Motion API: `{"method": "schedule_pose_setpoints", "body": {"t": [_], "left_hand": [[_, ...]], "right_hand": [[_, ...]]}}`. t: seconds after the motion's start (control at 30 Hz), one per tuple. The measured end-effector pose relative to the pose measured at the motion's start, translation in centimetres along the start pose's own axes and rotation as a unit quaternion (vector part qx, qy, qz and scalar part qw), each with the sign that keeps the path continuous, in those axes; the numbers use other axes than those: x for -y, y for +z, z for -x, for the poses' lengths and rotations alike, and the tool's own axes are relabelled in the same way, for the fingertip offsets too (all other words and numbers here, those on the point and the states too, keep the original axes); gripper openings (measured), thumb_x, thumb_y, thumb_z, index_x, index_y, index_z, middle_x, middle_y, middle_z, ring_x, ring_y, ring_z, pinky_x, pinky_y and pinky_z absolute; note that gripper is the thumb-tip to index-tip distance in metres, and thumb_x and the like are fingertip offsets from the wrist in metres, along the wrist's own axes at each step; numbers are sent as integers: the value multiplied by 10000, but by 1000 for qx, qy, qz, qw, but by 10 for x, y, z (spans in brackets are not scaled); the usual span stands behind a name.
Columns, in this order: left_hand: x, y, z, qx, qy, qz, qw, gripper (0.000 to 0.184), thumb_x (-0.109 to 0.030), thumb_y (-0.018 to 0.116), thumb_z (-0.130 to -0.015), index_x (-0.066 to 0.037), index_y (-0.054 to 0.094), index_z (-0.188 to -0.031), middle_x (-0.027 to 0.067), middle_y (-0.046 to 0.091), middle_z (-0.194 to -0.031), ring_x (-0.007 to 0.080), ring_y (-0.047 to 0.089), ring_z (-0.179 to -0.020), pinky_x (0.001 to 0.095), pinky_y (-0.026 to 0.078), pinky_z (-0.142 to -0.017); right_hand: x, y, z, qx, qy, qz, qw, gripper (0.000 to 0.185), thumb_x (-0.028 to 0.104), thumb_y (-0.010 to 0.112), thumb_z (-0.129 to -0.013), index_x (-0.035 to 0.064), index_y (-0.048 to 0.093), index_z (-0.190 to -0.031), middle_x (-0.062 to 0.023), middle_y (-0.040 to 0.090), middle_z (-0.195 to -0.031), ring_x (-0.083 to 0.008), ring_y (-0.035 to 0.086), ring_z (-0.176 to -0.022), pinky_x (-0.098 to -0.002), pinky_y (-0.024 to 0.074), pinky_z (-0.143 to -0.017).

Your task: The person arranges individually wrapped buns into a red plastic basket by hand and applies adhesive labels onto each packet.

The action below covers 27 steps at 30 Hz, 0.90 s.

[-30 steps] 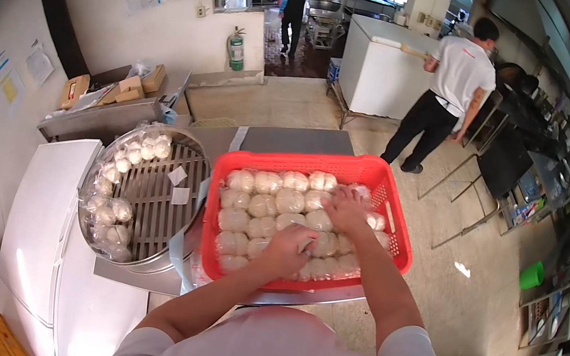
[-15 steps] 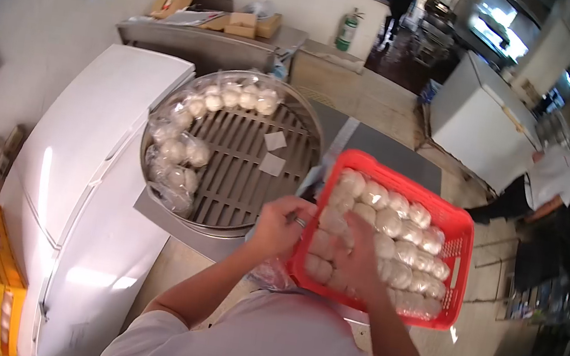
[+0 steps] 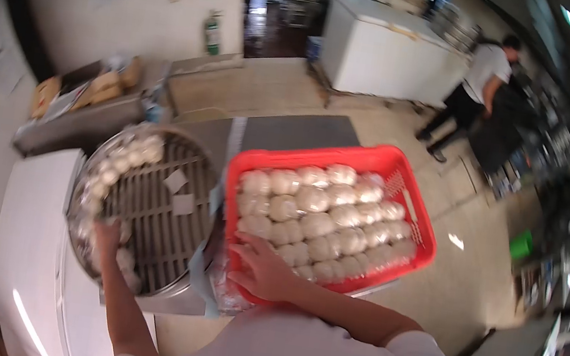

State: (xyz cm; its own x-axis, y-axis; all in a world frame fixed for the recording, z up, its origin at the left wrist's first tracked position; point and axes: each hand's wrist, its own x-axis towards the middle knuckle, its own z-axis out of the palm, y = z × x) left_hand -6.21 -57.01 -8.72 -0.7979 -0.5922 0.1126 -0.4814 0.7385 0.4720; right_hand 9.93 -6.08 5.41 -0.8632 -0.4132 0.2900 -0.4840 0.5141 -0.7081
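Note:
A round metal steamer tray (image 3: 151, 250) with a slatted base holds plastic-wrapped white buns (image 3: 107, 175) along its left side. My left hand (image 3: 107, 235) reaches in among these wrapped buns; its fingers are blurred and partly hidden, so any hold on them is unclear. Two small white paper squares (image 3: 183, 204) lie on the slats. Beside the steamer sits a red plastic crate (image 3: 410, 195) filled with rows of round white buns (image 3: 313, 198) in clear plastic. My right hand (image 3: 263, 270) is over the crate's near left corner, fingers apart, close to the nearest buns.
Both containers rest on a grey table (image 3: 299, 129). White chest freezers stand at the left (image 3: 35, 216) and across the room (image 3: 368, 51). A person in a white shirt (image 3: 486, 71) bends at the far right. A green fire extinguisher (image 3: 212, 33) is by the wall.
My left hand has gone from the crate's left edge into the steamer's left side. My right hand has drawn back to the crate's near left corner. The view has swung right.

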Motion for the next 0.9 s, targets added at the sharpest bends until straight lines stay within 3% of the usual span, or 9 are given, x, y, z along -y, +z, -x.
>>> {"method": "schedule_pose_setpoints", "body": {"t": [0.07,0.13,0.23,0.33,0.43,0.63,0.73,0.87,0.9], "left_hand": [[-31,-17,15,5,-28,-16,999,851,-402,795,-841,144,494,-1419,375,574,-1388,488,549,-1329,507,444,-1122],[-12,5,1,-31,-34,-57,997,708,-392,793,-865,72,594,-1361,288,679,-1284,444,656,-1196,508,516,-1015],[-20,-3,7,2,2,43,999,481,-335,771,-901,45,700,-1188,258,740,-1128,415,708,-1036,483,528,-935],[-52,-22,22,-55,61,141,987,196,-145,714,-942,19,734,-1046,174,759,-990,300,711,-883,410,538,-825],[-84,-44,30,-51,173,283,942,118,34,640,-931,6,722,-1011,88,730,-933,189,670,-830,334,531,-773],[-238,-118,156,135,288,458,830,206,137,576,-915,-2,709,-991,17,693,-887,83,603,-781,231,482,-721],[-306,-132,229,219,359,486,766,197,122,719,-817,-24,728,-948,-57,592,-759,34,477,-653,197,369,-610],[-372,-128,301,363,485,461,648,120,36,801,-800,-25,725,-869,-58,609,-728,18,479,-616,198,355,-572],[-389,-126,324,407,477,486,609,116,16,821,-799,-32,748,-876,-75,535,-653,16,419,-568,215,301,-529]], "right_hand": [[-8,3,4,-28,-14,10,999,584,286,719,-935,-22,534,-1395,-245,449,-1503,-429,452,-1388,-491,416,-1148],[-13,1,6,-46,-13,14,999,571,278,710,-942,-33,533,-1387,-241,470,-1480,-425,459,-1378,-486,415,-1146],[-10,-1,7,-72,-8,-3,997,530,261,699,-946,-41,542,-1352,-223,503,-1428,-414,473,-1356,-479,425,-1132],[-12,0,8,-80,6,-29,996,508,238,697,-939,-39,546,-1337,-219,510,-1405,-411,485,-1339,-478,436,-1118],[-11,-2,8,-93,15,-49,994,491,188,701,-927,-32,539,-1335,-214,514,-1388,-411,492,-1328,-473,448,-1103],[0,-37,8,-178,13,-73,981,661,181,753,-905,-5,452,-1464,-252,469,-1457,-427,473,-1361,-452,435,-1129],[16,-72,11,-204,52,-102,972,750,210,819,-858,0,456,-1480,-237,449,-1516,-406,490,-1376,-453,437,-1127],[5,-117,38,-66,199,-280,937,763,289,853,-846,12,508,-1467,-207,604,-1378,-296,610,-1222,-392,494,-1048],[1,-120,47,-96,163,-308,932,632,312,868,-840,32,641,-1359,-143,727,-1127,-200,667,-987,-360,539,-903]]}}
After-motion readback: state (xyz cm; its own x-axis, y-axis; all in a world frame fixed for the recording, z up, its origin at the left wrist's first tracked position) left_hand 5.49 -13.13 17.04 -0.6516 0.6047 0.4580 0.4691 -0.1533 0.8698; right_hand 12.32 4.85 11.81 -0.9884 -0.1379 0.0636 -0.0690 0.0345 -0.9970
